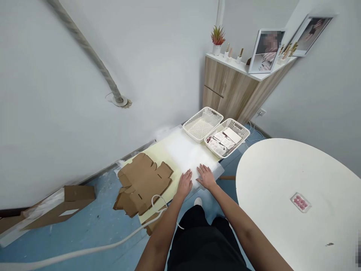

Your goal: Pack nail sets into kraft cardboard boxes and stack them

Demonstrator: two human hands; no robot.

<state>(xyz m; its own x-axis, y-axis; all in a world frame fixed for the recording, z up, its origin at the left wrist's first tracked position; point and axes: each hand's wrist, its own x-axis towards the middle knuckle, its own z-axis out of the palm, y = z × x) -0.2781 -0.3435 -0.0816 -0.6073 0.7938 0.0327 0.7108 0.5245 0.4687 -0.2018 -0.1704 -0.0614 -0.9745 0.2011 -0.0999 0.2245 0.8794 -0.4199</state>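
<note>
White sheet (184,148) under two hands (206,177), two baskets (199,130) beyond

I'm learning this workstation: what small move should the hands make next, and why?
Perhaps the left hand should reach for the flattened cardboard: it lies just beside that hand, which, like the right hand, seems to rest open on the white sheeting, holding nothing.
</note>
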